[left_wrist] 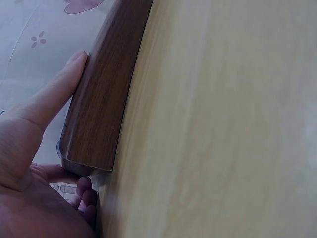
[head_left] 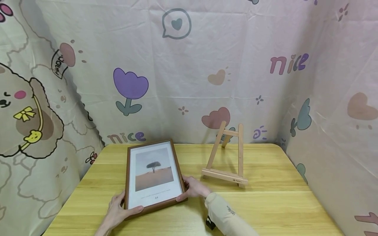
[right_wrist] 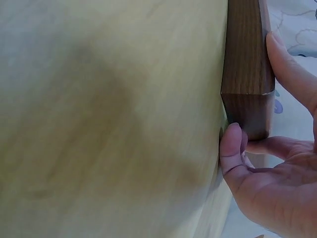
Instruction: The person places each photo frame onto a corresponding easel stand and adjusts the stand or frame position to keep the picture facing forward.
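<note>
**Two-handed grip on a framed A4 print**

Both hands hold the wooden picture frame (head_left: 159, 206) at its near corners. From my remote post, I see the left hand (head_left: 116, 211) gripping the near-left corner, thumb along the near border; the right hand (head_left: 193, 189) grips the near-right corner, its thumb likewise on that border. Both wrist views show fingers curled at the frame's underside. The frame lies at the left of the wood-grain table (head_left: 271, 183), slightly rotated; I cannot tell whether it is fully flat. Inside, a print (head_left: 154, 173) shows a lone tree on reddish ground. A wooden tabletop easel (head_left: 225, 176) stands to the right, apart from the frame. Behind hangs a cartoon-patterned cloth (head_left: 183, 59).
</note>
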`<state>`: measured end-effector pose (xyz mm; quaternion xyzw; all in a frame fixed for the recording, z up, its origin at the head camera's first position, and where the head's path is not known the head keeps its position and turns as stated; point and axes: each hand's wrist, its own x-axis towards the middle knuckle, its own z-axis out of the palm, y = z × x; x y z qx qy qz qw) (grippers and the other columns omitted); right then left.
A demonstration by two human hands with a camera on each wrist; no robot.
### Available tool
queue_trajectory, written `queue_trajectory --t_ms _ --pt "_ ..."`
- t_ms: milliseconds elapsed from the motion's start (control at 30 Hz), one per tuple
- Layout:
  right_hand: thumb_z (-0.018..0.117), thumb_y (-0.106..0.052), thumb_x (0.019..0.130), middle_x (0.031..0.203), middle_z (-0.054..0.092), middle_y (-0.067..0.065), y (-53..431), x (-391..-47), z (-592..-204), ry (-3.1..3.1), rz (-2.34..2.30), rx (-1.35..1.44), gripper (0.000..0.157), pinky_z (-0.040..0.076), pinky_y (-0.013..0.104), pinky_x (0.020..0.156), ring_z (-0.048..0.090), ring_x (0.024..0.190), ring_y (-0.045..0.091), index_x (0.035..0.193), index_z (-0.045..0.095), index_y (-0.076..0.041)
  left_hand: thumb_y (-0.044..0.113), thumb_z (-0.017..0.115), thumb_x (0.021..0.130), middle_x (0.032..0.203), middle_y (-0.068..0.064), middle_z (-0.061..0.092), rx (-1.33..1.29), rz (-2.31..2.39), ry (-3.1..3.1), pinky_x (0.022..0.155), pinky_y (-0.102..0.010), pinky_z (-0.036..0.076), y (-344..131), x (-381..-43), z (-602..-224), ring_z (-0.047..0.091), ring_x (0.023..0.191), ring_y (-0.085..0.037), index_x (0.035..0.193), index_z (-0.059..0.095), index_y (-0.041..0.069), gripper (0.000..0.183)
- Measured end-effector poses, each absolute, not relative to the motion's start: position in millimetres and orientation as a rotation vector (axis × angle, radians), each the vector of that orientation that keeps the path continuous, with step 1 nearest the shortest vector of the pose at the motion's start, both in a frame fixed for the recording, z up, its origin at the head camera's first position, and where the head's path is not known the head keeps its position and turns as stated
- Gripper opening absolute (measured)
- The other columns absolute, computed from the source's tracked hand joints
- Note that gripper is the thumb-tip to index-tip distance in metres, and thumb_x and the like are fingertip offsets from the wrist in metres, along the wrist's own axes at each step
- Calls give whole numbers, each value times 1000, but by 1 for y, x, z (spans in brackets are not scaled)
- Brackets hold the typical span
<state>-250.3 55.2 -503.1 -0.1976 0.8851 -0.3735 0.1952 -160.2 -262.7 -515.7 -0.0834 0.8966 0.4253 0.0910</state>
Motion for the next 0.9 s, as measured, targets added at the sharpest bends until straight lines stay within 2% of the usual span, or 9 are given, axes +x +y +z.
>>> queue_trajectory --t_ms 233,400,500,733,900 --pt "92 -23 72 121 69 18 57 -248 -501 2476 -1094 -590 105 53 45 100 65 106 26 156 33 0 46 80 82 155 -45 5 -227 1275 2606 104 -76 35 -266 -158 -514 18 139 -64 159 6 -5 118" --pt "92 -17 72 111 71 12 58 -249 -501 2433 -1177 -613 100 55 40 92 65 96 19 154 37 -3 40 81 82 160 -40 7 -171 1341 2581 112 -71 32 -268 -156 -513 13 145 -62 159 4 -7 118" --pt "92 -17 72 113 71 12 58 -248 -503 2428 -1189 -610 101 55 41 93 66 98 20 155 36 -5 37 81 83 162 -37 9 -141 1384 2575 115 -67 31 -269 -156 -514 13 148 -56 159 3 -7 117" --pt "92 -20 71 121 69 18 57 -245 -502 2443 -1180 -563 108 53 49 101 67 107 27 158 29 -3 34 81 83 163 -34 14 -104 1420 2591 115 -65 33 -267 -155 -514 18 148 -54 159 3 -6 116" --pt "92 -18 72 119 70 17 57 -244 -502 2450 -1195 -613 105 54 44 99 68 106 26 156 32 -3 34 82 83 162 -32 22 -132 1435 2566 115 -68 31 -269 -156 -516 20 148 -54 160 1 -2 117"
